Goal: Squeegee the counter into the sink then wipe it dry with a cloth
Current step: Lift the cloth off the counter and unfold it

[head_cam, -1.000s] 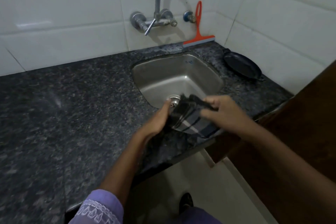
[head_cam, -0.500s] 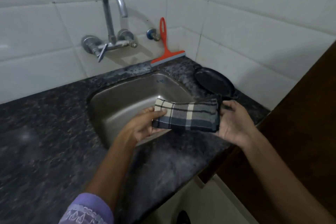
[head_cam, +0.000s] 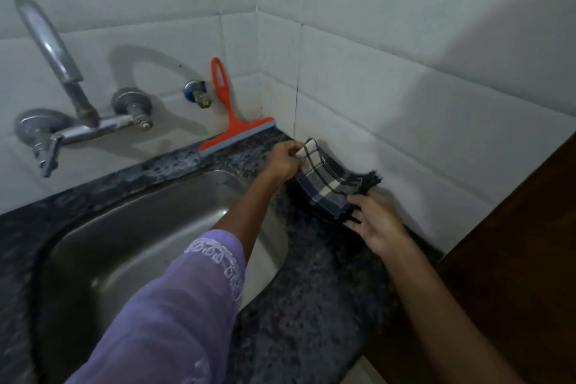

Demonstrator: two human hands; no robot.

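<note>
At the far right corner of the dark speckled granite worktop (head_cam: pixel 314 284), a folded navy, white and beige checked cloth (head_cam: pixel 327 184) is stretched between both hands, close beside the white tiled wall (head_cam: pixel 405 97). Left hand (head_cam: pixel 285 160): fingers closed together, pinching the far end of the cloth near the wall corner; forearm reaching across the rim of the stainless-steel sink (head_cam: pixel 140 227), with a lilac embroidered sleeve (head_cam: pixel 174 309) covering the upper arm. Right hand (head_cam: pixel 377 221): fingers curled onto the near, fringed end of the cloth, gripping it just above the worktop. Whether the sagging middle of the cloth touches the stone cannot be told. Behind the sink: an orange plastic squeegee with a grey blade (head_cam: pixel 232 131), blade edge on the worktop, looped handle leaning upright against the wall. Left of it, wall-mounted: a small blue-capped valve (head_cam: pixel 194 93) and a chrome swan-neck tap (head_cam: pixel 71 103) over the basin.
</note>
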